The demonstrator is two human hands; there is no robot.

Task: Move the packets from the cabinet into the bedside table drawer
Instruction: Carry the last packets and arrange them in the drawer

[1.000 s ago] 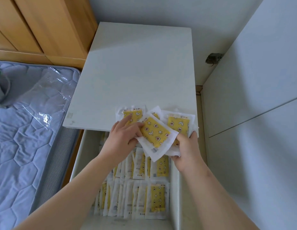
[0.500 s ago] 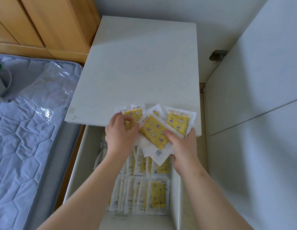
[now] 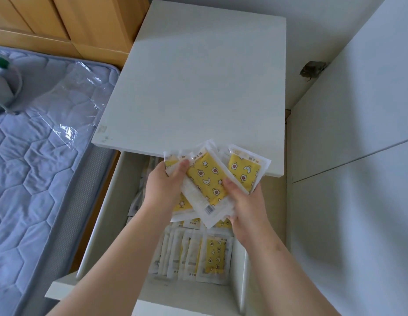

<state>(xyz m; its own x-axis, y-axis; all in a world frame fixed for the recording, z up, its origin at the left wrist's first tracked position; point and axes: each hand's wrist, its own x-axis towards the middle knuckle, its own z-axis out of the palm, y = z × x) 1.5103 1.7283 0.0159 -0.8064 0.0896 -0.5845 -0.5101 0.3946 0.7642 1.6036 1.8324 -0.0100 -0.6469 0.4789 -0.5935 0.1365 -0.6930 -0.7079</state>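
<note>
Two bare forearms are reaching in from the bottom edge, over the front of an open white drawer (image 3: 100, 215) of the bedside table (image 3: 198, 83). Inside the drawer, nearest the person, a row of packets (image 3: 215, 256) is standing on edge, packed side by side. The one at the right end is showing a yellow face w/ small star & flower prints. More packets are sitting behind that row, mostly hidden by the hands.

Above the drawer's back part, both hands are holding a fanned bunch of packets (image 3: 207, 179): clear-white wrappers w/ yellow printed inserts. The left hand (image 3: 162, 190) is gripping the bunch's left side, thumb lying on the packets' faces, other fingers hidden. The right hand (image 3: 246, 201) is pinching the lower right side, thumb pressing on the front packet's yellow face, fingers out of sight behind. The bunch's top corners are overlapping the front edge of the table's top.

Beyond the hands, that white top is stretching back to a pale wall. On the right, tall white cabinet panels (image 3: 357, 133) are standing just beside the table. A small dark thing (image 3: 311, 70) is sitting where wall & cabinet meet, too small to tell what. On the left, a blue-grey quilted mattress (image 3: 34, 169) is lying beside the table, w/ a crumpled clear plastic sheet (image 3: 77, 106) on it. Wooden panels (image 3: 73, 21) are rising behind the mattress.
</note>
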